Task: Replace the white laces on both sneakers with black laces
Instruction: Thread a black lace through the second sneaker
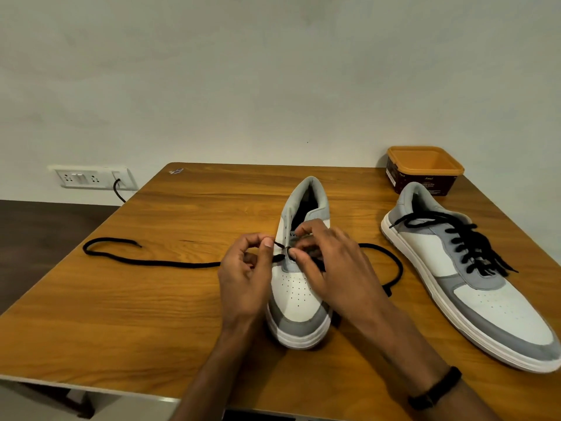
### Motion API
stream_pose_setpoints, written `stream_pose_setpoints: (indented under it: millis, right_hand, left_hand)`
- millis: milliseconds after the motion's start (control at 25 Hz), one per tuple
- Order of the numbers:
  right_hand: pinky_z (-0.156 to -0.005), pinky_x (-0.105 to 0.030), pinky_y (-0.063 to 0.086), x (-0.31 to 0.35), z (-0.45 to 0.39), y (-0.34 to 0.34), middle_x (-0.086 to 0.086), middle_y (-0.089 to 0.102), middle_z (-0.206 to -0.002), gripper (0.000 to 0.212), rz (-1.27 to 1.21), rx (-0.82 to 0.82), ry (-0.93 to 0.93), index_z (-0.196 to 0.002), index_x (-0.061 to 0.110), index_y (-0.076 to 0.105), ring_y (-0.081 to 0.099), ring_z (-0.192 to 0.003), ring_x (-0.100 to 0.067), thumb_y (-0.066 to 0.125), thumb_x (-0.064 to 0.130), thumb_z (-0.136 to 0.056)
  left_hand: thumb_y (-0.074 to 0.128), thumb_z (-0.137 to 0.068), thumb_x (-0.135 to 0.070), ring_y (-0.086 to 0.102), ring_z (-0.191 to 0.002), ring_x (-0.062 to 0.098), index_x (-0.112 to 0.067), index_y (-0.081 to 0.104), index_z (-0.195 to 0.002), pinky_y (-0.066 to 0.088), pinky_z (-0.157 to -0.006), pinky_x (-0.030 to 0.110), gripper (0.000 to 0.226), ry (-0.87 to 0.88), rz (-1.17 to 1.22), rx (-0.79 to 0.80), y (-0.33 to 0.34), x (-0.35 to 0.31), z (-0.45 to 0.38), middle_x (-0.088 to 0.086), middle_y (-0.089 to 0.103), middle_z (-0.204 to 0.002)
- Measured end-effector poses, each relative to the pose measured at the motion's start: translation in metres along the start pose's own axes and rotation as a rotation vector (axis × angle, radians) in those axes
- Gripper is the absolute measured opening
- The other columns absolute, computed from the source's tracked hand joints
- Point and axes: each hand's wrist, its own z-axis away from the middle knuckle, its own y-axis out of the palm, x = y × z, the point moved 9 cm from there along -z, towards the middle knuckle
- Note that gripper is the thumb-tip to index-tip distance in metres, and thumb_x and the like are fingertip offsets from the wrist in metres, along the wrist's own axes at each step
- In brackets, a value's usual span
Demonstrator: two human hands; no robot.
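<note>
Presently, left hand (pixel 244 275) pinches the black cord lace (pixel 170 263) at the centre grey-and-white sneaker (pixel 299 296); right hand (pixel 337 268) steadies an eyelet. Judged: early threading; next, pull through.

Bare counter (pixel 127 305) along the left and near edges, black lace (pixel 158 262) trailing leftward, laced sneaker (pixel 461 275) and orange tub (pixel 425 171) crowding the right edge.
</note>
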Motion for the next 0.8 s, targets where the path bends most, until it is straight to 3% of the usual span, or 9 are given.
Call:
stream_pose_setpoints:
  millis: [120,200,320,400,440,480,600,680,800]
  right_hand:
    - [-0.086,-0.030,0.054,0.012,0.000,-0.003,0.005,0.058,-0.117,0.049,0.230,0.019,-0.231,-0.135,0.026,0.057,0.050,-0.108,-0.010,0.044,0.059,-0.102]
    - [-0.083,-0.029,0.055,0.009,0.001,0.000,0.005,0.049,-0.118,0.064,0.252,0.063,-0.239,-0.132,0.023,0.063,0.047,-0.108,-0.010,0.037,0.072,-0.099]
    - [-0.082,-0.025,0.055,0.000,-0.001,-0.008,0.003,0.036,-0.129,0.068,0.209,0.019,-0.185,-0.110,0.023,0.070,0.041,-0.115,-0.009,0.047,0.084,-0.089]
    - [-0.084,-0.021,0.051,-0.008,-0.002,-0.016,0.003,0.031,-0.135,0.069,0.155,-0.024,-0.118,-0.103,0.027,0.067,0.038,-0.117,-0.008,0.057,0.090,-0.077]
    - [-0.085,-0.019,0.049,-0.012,-0.002,-0.018,0.004,0.029,-0.135,0.072,0.118,-0.027,-0.086,-0.105,0.030,0.064,0.038,-0.117,-0.008,0.060,0.093,-0.071]
    - [-0.084,-0.017,0.049,-0.015,-0.002,-0.015,0.005,0.028,-0.132,0.075,0.080,-0.019,-0.055,-0.109,0.032,0.060,0.040,-0.117,-0.009,0.062,0.095,-0.067]
    - [-0.074,-0.018,0.053,-0.019,-0.002,-0.014,0.009,0.028,-0.126,0.086,0.057,-0.006,-0.016,-0.117,0.036,0.052,0.049,-0.107,-0.011,0.056,0.101,-0.061]
    - [-0.070,-0.023,0.057,-0.020,-0.002,-0.015,0.009,0.031,-0.127,0.090,0.060,-0.034,-0.020,-0.119,0.036,0.051,0.052,-0.104,-0.012,0.053,0.103,-0.060]
    - [-0.072,-0.027,0.060,-0.021,0.001,-0.016,0.009,0.035,-0.130,0.088,0.023,-0.055,-0.009,-0.118,0.035,0.053,0.054,-0.104,-0.013,0.056,0.102,-0.060]
  left_hand:
    - [0.050,-0.110,-0.028,0.060,-0.068,0.007,-0.017,0.062,-0.112,0.049,-0.063,0.026,0.017,-0.166,0.228,-0.132,-0.033,0.003,-0.025,-0.006,0.072,-0.081]
    - [0.046,-0.112,-0.022,0.064,-0.060,0.006,-0.014,0.058,-0.117,0.051,-0.059,0.022,0.015,-0.356,0.495,-0.339,-0.065,0.011,-0.047,-0.004,0.073,-0.071]
    - [0.037,-0.114,-0.017,0.079,-0.078,0.012,-0.007,0.053,-0.125,0.062,-0.073,0.023,0.022,-0.440,0.656,-0.618,-0.107,0.017,-0.070,0.007,0.080,-0.091]
    - [0.035,-0.114,-0.019,0.079,-0.093,0.014,-0.009,0.047,-0.133,0.063,-0.084,0.026,0.024,-0.293,0.480,-0.675,-0.124,0.010,-0.072,0.011,0.076,-0.112]
    - [0.037,-0.114,-0.020,0.077,-0.100,0.012,-0.014,0.048,-0.134,0.061,-0.087,0.024,0.024,-0.151,0.273,-0.608,-0.119,-0.001,-0.068,0.007,0.074,-0.119]
    - [0.041,-0.113,-0.020,0.073,-0.105,0.008,-0.018,0.053,-0.134,0.059,-0.087,0.020,0.024,0.025,0.019,-0.440,-0.100,-0.016,-0.061,0.001,0.072,-0.122]
    - [0.054,-0.107,-0.014,0.065,-0.109,0.005,-0.021,0.067,-0.133,0.056,-0.088,0.023,0.030,0.484,-0.469,0.187,-0.007,-0.029,-0.013,-0.007,0.071,-0.122]
    - [0.065,-0.102,-0.018,0.062,-0.111,0.006,-0.017,0.071,-0.130,0.053,-0.091,0.028,0.029,0.627,-0.564,0.303,0.014,-0.025,-0.001,-0.007,0.072,-0.121]
    - [0.067,-0.101,-0.026,0.060,-0.104,0.011,-0.018,0.076,-0.120,0.050,-0.085,0.032,0.023,0.727,-0.672,0.260,0.010,-0.034,-0.010,-0.007,0.074,-0.112]
